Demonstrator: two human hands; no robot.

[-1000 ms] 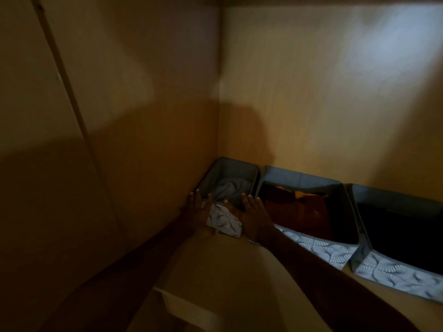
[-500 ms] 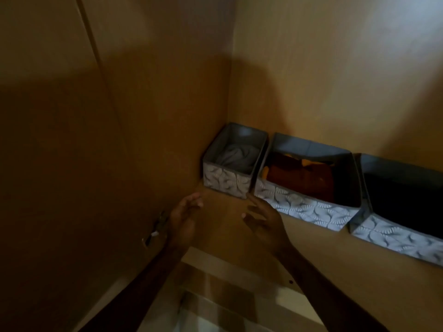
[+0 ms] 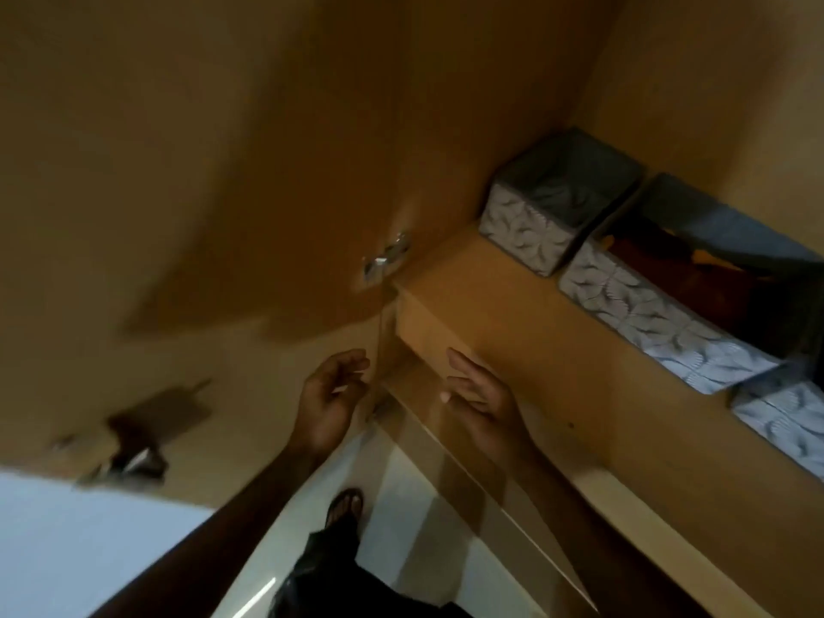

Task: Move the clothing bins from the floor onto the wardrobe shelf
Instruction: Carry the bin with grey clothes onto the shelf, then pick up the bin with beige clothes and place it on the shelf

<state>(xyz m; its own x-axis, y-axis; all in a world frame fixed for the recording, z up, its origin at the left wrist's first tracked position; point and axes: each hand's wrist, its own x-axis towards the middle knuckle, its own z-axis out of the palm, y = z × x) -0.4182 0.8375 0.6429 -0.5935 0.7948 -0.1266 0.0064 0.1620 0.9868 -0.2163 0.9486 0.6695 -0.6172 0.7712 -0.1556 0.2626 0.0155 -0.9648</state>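
Bins sit in a row on the wardrobe shelf (image 3: 512, 305), up and to the right of both hands: a small bin (image 3: 530, 234) in the corner, a wider bin (image 3: 642, 323) touching it, a third bin (image 3: 784, 421) at the frame edge. The left hand (image 3: 332, 396) and right hand (image 3: 479, 392) are open, fingers loosely curled, empty, near the shelf's front edge.

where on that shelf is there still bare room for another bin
The shelf is bare along its front strip, between the bins' patterned fronts and the front edge. The back is crowded: the small grey bin fills the corner, the wide bin sits beside it, a third bin follows. Both hands, left hand and right hand, are empty.
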